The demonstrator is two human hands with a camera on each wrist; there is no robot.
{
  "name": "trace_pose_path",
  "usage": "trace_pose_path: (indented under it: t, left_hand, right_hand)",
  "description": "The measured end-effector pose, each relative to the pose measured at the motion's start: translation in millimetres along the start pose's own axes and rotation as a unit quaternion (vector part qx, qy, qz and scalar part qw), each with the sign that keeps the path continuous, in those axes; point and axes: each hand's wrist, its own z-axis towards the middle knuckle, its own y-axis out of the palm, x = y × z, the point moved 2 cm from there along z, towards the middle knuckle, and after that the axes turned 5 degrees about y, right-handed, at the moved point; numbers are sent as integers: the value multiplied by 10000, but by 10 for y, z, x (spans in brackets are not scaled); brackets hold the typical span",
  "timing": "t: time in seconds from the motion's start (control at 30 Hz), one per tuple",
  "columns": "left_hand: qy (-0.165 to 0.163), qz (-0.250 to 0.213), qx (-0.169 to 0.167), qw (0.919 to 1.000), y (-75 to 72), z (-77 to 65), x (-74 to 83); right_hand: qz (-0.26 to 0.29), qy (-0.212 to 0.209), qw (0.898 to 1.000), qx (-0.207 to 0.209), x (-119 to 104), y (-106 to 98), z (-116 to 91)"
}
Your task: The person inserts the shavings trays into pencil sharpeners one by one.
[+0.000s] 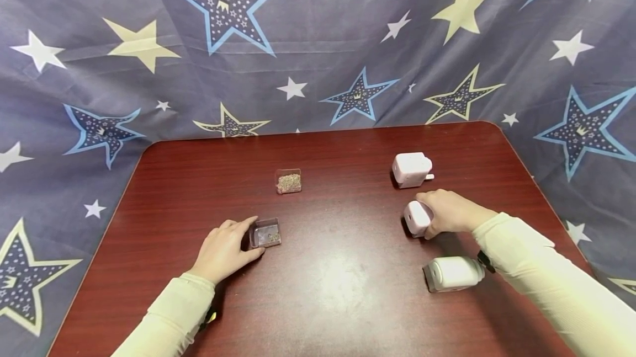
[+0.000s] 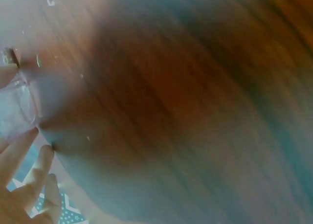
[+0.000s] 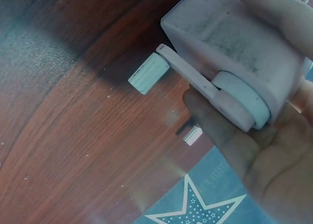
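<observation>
My right hand [image 1: 446,212] grips a pale pink crank pencil sharpener [image 1: 417,218] on the right of the table, fingers and thumb around its sides. In the right wrist view its crank arm [image 3: 190,75] and pale green knob [image 3: 149,73] stick out from the body, whose surface has dark smudges. On the left, my left hand [image 1: 226,249] holds a small clear plastic drawer [image 1: 265,233] between thumb and fingers. A few shavings lie in that drawer's corner. The left wrist view shows only part of the clear drawer [image 2: 17,106] at its edge.
A second pale pink sharpener [image 1: 412,169] stands behind my right hand. Nearer me, a whitish rounded block [image 1: 454,273] with a dark end lies by my right sleeve. Another clear drawer [image 1: 289,182] with shavings sits further back. A star-patterned cloth [image 1: 308,42] hangs behind the table.
</observation>
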Motion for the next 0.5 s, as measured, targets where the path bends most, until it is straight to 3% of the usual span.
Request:
trace_pose_path:
  t: [0.5]
  left_hand:
    - [250,-32,115,9996,50,42,153]
  right_hand:
    - [-70,-22,10000,68,12,11,1]
